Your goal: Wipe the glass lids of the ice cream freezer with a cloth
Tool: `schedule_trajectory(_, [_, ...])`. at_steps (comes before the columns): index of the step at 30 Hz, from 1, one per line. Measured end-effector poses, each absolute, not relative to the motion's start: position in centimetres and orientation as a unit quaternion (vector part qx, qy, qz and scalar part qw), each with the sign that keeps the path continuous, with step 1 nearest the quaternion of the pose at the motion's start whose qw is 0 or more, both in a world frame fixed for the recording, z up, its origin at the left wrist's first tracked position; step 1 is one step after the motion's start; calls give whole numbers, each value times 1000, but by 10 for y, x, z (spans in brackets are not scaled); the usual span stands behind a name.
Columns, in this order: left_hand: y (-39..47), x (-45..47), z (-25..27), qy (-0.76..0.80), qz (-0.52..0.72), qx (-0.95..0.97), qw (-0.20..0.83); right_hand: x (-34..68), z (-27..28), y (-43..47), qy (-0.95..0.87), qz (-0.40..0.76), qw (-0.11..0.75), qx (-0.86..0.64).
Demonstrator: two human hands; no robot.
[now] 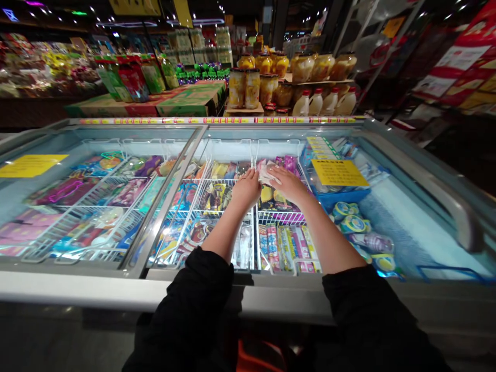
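My left hand [247, 187] is reaching over the middle of a chest freezer [287, 293], palm down. Its fingers lie flat and close together, with nothing visible in them. Just to the right, my right hand [289, 184] lies over a crumpled pale pinkish-white piece [266, 171], either a cloth or a wrapper, its fingers stretched across it. Beneath both hands are white wire baskets [253, 248] of wrapped ice creams [289, 243]. I cannot tell whether the hands rest on the glass or are inside the baskets. My palms are hidden.
A metal frame bar [170, 194] crosses the freezer on the left. A curved handle [461, 217] is at the right. Yellow signs [340, 173] sit over the freezer, with tubs [354, 223] below. Jars [244, 88] and bottles [315, 102] stand behind the far edge.
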State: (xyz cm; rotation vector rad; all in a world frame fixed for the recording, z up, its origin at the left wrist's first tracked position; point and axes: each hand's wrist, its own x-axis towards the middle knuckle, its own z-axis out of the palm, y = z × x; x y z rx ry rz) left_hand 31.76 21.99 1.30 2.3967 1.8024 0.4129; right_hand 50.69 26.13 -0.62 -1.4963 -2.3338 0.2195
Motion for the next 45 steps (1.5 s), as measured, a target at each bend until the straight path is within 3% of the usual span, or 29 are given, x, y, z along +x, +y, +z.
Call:
schedule_trajectory(13, [228,308,9,585,149,797,30,502,-1,267,-830,75,121,-539])
schedule_trajectory(18, [230,308,8,583,143,799,43,516,-3,262,-837,103,127,-522])
schedule_trajectory(25, [228,309,12,586,127,799,46,510,-8,267,-828,56,143,-539])
schedule_trajectory(32, [226,310,15,588,118,799,48,520,-7,269,-863,121,159,-465])
schedule_trajectory(40, [224,312,19,598,102,794,39,506,-7,281,-822,58,156,-545])
schedule_trajectory(45, [226,310,17,591,107,798,38,506,-7,281,-850,104,152,-493])
